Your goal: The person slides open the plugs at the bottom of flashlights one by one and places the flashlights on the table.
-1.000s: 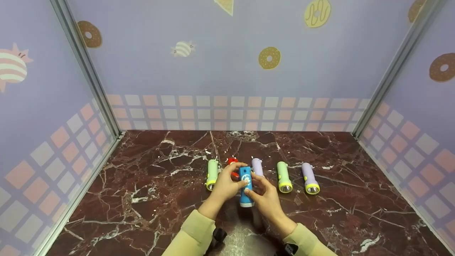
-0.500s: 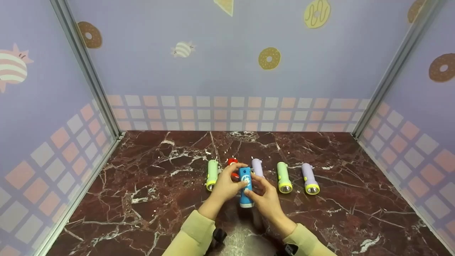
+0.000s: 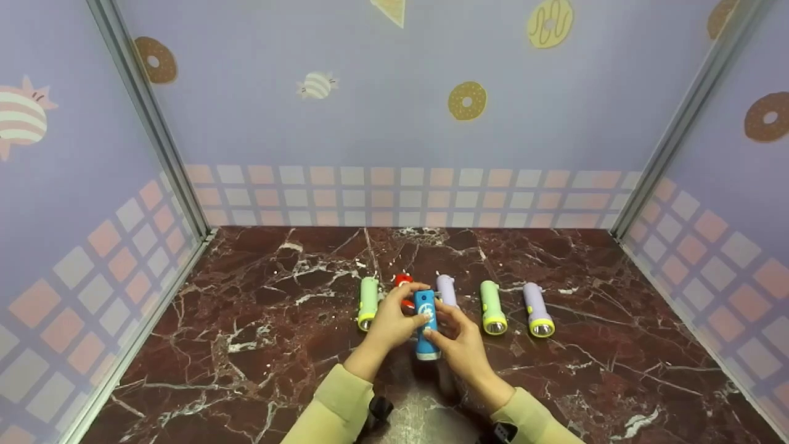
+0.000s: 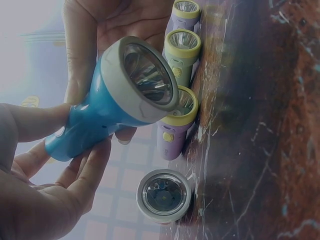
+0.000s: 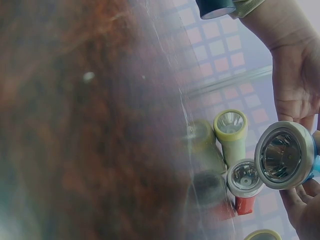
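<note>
A blue flashlight (image 3: 426, 345) with a whitish head is held off the table between both hands, its lens end toward the person. My left hand (image 3: 392, 319) grips it from the left, thumb on top near the white print. From the right, my right hand (image 3: 462, 339) pinches its body with thumb and fingers. In the left wrist view the lens of the blue flashlight (image 4: 147, 75) looks unlit. Just behind the hands lie a red flashlight (image 3: 404, 279), partly hidden by the left hand, and a purple flashlight (image 3: 445, 288), its front hidden by the right hand.
A green flashlight (image 3: 368, 296) lies left of the hands. To the right lie another green flashlight (image 3: 491, 302) and a purple flashlight (image 3: 536, 305), both with yellow rims. All rest on a dark red marbled table (image 3: 277, 357), walled by patterned panels (image 3: 394, 135) at back and sides.
</note>
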Action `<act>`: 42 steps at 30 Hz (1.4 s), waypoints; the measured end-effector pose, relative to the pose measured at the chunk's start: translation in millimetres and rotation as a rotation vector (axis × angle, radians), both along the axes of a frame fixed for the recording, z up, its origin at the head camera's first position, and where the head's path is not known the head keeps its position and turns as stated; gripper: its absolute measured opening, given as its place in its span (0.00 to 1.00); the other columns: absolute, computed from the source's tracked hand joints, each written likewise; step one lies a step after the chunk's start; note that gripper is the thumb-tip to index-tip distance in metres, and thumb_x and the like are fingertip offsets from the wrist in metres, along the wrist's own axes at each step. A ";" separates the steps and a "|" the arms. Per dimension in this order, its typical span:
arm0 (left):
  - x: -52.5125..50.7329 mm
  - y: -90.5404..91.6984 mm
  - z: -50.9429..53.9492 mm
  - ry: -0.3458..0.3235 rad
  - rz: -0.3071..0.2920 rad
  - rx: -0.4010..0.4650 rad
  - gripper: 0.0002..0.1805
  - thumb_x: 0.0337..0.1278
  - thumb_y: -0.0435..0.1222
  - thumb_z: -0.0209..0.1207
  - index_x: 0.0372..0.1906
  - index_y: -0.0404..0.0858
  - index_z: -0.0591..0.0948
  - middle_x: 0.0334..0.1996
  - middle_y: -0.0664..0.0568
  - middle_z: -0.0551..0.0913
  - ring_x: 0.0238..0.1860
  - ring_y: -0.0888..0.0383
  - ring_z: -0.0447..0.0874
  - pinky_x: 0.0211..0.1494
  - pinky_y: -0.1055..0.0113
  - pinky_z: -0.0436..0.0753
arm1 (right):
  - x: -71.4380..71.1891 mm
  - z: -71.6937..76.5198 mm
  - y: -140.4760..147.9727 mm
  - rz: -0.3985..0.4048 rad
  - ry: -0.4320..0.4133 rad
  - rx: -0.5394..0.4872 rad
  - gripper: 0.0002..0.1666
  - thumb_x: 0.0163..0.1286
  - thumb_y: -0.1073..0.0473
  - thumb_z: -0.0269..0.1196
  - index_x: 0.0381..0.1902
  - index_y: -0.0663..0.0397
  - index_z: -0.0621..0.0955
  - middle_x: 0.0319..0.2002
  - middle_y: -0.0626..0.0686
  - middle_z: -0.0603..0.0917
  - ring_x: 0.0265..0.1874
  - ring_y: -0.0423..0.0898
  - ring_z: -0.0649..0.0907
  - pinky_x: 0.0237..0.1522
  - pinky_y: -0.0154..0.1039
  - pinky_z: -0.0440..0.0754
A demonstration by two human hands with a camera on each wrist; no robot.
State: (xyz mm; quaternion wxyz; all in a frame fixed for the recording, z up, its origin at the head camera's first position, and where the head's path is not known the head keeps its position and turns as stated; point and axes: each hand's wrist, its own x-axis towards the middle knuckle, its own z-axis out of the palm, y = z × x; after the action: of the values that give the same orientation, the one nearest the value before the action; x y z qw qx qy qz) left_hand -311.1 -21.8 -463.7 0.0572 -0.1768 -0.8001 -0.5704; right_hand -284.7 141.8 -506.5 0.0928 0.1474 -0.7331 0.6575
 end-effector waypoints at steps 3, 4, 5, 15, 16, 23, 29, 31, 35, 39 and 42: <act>0.0 0.3 -0.1 -0.001 0.005 -0.002 0.28 0.48 0.25 0.70 0.59 0.34 0.81 0.56 0.33 0.79 0.41 0.49 0.83 0.45 0.59 0.84 | -0.2 -0.1 0.1 -0.001 0.003 -0.001 0.33 0.65 0.70 0.69 0.67 0.70 0.74 0.58 0.71 0.83 0.56 0.57 0.85 0.52 0.34 0.85; 0.0 0.4 -0.2 -0.001 0.006 -0.003 0.28 0.48 0.25 0.70 0.59 0.34 0.81 0.56 0.33 0.79 0.42 0.49 0.83 0.46 0.59 0.84 | -0.3 -0.2 0.1 -0.001 0.004 0.000 0.33 0.65 0.70 0.69 0.67 0.70 0.74 0.58 0.71 0.83 0.56 0.57 0.85 0.52 0.34 0.85; 0.0 0.5 -0.3 -0.002 0.008 -0.003 0.28 0.47 0.25 0.70 0.59 0.34 0.81 0.56 0.33 0.79 0.42 0.49 0.82 0.46 0.58 0.83 | -0.5 -0.4 0.2 -0.001 0.006 0.002 0.33 0.66 0.70 0.69 0.67 0.70 0.74 0.58 0.72 0.83 0.56 0.57 0.85 0.53 0.35 0.85; -0.4 0.8 -1.5 0.002 0.012 -0.016 0.28 0.48 0.25 0.70 0.59 0.35 0.82 0.55 0.33 0.79 0.42 0.49 0.81 0.47 0.57 0.82 | -1.0 -1.2 0.4 -0.010 0.002 0.019 0.33 0.65 0.70 0.69 0.67 0.70 0.74 0.57 0.72 0.84 0.56 0.61 0.85 0.53 0.36 0.86; -0.4 0.8 -1.4 0.001 0.012 -0.017 0.28 0.48 0.25 0.70 0.59 0.36 0.82 0.55 0.33 0.79 0.42 0.49 0.81 0.47 0.57 0.82 | -1.2 -1.2 0.4 -0.010 -0.001 0.020 0.33 0.65 0.70 0.69 0.67 0.70 0.74 0.57 0.72 0.84 0.56 0.62 0.85 0.53 0.36 0.86; 0.2 0.6 -1.1 -0.002 0.008 -0.022 0.28 0.48 0.26 0.70 0.59 0.35 0.81 0.54 0.34 0.79 0.42 0.49 0.81 0.47 0.57 0.82 | -1.5 -1.2 0.9 -0.008 0.000 0.026 0.33 0.65 0.70 0.69 0.67 0.71 0.74 0.57 0.73 0.83 0.57 0.62 0.84 0.54 0.37 0.85; -0.2 0.4 -0.9 0.008 0.002 -0.025 0.28 0.48 0.26 0.70 0.59 0.35 0.81 0.53 0.34 0.79 0.40 0.51 0.79 0.45 0.61 0.81 | -1.3 -1.2 0.9 0.007 0.010 0.017 0.33 0.65 0.70 0.69 0.67 0.72 0.74 0.58 0.73 0.82 0.58 0.63 0.84 0.55 0.38 0.86; -0.3 0.6 -1.4 0.013 0.003 -0.030 0.28 0.47 0.25 0.70 0.59 0.34 0.81 0.53 0.34 0.79 0.41 0.50 0.80 0.45 0.59 0.81 | -1.2 -1.2 0.8 0.006 0.007 0.016 0.33 0.65 0.70 0.69 0.67 0.72 0.74 0.58 0.73 0.82 0.58 0.63 0.84 0.55 0.38 0.86; -0.5 1.3 -2.7 0.033 0.012 -0.054 0.28 0.47 0.26 0.70 0.59 0.35 0.80 0.53 0.33 0.79 0.46 0.46 0.80 0.50 0.52 0.82 | -0.9 -1.2 0.7 0.006 0.002 0.014 0.33 0.66 0.70 0.69 0.67 0.71 0.74 0.59 0.73 0.82 0.58 0.63 0.83 0.56 0.39 0.86; -0.7 2.1 -3.4 0.047 0.017 -0.074 0.28 0.48 0.26 0.69 0.60 0.36 0.80 0.55 0.33 0.80 0.52 0.42 0.79 0.57 0.45 0.80 | -1.0 -1.2 1.0 -0.002 0.000 0.016 0.33 0.66 0.70 0.68 0.68 0.71 0.74 0.59 0.72 0.82 0.58 0.61 0.84 0.56 0.38 0.86; -1.0 2.5 -3.4 0.044 0.017 -0.073 0.28 0.50 0.27 0.69 0.60 0.38 0.80 0.55 0.34 0.80 0.53 0.42 0.78 0.58 0.45 0.80 | -1.2 -1.3 1.2 -0.008 -0.006 0.016 0.33 0.66 0.70 0.68 0.68 0.71 0.74 0.58 0.72 0.82 0.57 0.61 0.84 0.56 0.38 0.86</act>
State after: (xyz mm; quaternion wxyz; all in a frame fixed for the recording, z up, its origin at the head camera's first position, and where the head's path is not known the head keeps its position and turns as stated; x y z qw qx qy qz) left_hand -312.2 -19.3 -467.1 0.0730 -0.1846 -0.8204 -0.5363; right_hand -286.0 143.0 -507.8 0.0918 0.1433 -0.7393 0.6516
